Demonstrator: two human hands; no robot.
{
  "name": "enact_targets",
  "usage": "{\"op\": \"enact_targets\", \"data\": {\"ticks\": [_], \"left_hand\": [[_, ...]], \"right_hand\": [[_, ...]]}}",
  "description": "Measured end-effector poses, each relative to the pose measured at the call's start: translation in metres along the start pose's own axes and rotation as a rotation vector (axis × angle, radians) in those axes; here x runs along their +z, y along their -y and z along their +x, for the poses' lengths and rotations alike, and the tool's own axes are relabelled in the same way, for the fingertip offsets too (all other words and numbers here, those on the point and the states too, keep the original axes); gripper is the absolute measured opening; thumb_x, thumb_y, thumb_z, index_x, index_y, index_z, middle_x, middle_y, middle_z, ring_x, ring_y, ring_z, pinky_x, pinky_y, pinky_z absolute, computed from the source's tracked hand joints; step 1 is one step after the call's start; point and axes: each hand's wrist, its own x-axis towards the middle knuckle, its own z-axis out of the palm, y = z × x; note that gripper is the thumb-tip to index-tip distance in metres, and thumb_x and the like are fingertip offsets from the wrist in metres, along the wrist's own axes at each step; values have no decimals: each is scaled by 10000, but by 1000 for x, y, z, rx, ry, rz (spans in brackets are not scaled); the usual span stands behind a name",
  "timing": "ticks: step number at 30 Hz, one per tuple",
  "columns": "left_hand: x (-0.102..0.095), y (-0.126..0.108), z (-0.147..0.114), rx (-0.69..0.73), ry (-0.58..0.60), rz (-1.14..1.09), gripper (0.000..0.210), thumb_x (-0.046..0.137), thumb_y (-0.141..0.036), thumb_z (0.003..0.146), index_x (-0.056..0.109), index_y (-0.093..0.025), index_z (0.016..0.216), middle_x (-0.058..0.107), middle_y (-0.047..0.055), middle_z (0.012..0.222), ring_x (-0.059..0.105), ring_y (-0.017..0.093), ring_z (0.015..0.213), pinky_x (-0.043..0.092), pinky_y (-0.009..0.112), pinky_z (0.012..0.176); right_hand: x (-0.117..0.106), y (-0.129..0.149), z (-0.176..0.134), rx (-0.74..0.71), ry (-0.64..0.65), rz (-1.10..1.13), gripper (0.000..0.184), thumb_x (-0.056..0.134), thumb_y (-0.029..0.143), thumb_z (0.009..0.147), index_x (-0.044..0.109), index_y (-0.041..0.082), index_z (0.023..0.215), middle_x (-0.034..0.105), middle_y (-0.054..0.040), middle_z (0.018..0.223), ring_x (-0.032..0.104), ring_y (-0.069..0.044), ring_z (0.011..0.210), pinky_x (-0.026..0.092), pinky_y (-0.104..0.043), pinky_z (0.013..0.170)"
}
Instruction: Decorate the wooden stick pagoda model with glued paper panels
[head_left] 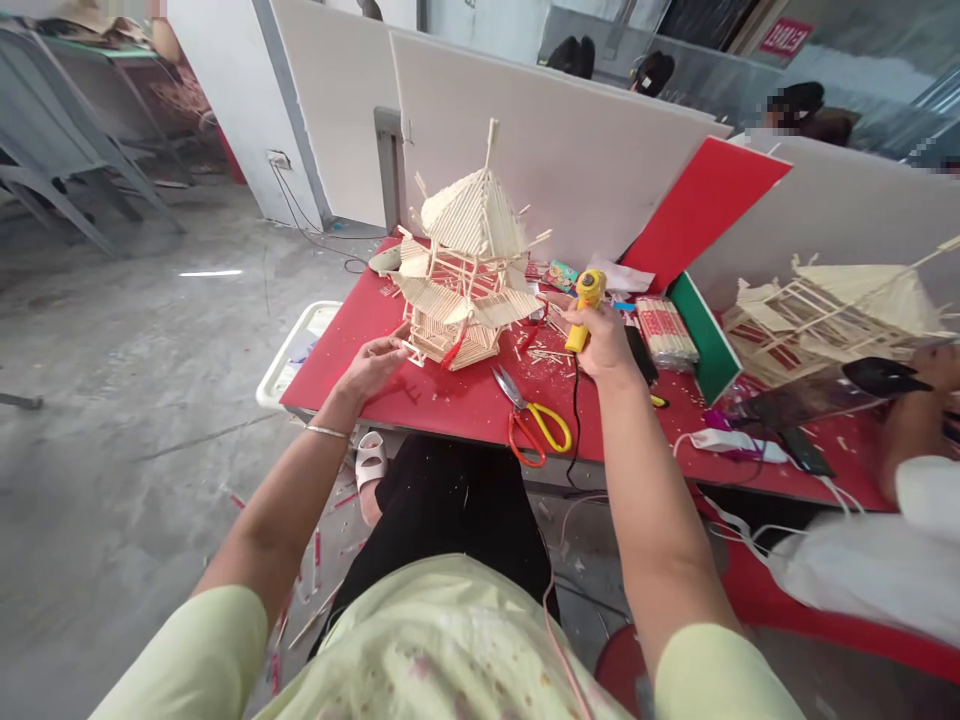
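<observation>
A pagoda model (472,270) built of thin wooden sticks stands on the red table, with a peaked roof, a wider lower roof and red tassels. My left hand (375,365) is at its lower left corner, fingers pinched on the edge of the stick base. In my right hand (604,340) is a yellow glue gun (585,305), held upright to the right of the model, its black cord running down over the table edge. Scissors (532,415) with one red and one yellow handle lie partly open in front of the model.
Bundled sticks (667,332) and a green board (703,335) stand to the right. Beyond them, a second stick model (832,320) is beside another person's hand (937,370). White panels (525,130) rise behind the table (337,370). A white tray (270,385) is at the left.
</observation>
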Motion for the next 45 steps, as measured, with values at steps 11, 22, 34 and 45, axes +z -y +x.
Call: {"op": "enact_targets", "data": {"ticks": [11,22,34,45], "left_hand": [[-42,-36,-12,26,-96,65,334,1012,-382,565,792,-221,757,665,141,1431,472,392,1483,422,535,1195],[59,-50,-87,819,-256,914,71,805,-303,891,823,-287,958,662,52,959,622,168,857,522,327,710],[82,-53,-98,1175,-154,1158,161,692,-186,954,767,-271,1068,644,34,842,571,143,734,482,294,685],[76,-42,-94,1197,-137,1147,211,679,-166,955,760,-283,1110,645,31,842,572,142,730,495,289,680]], "right_hand": [[37,49,-60,162,231,156,321,750,498,660,549,253,715,700,-26,841,705,-220,870,597,-368,752],[23,62,-152,-95,-387,-733,352,738,511,726,484,270,689,594,-25,613,577,-214,548,491,-383,585],[40,41,-171,-126,-222,-851,254,698,433,770,562,228,832,652,-49,758,665,-248,704,567,-394,700],[44,29,-169,-157,-181,-1001,313,587,391,792,611,168,1009,709,-156,945,701,-323,833,585,-474,737]]}}
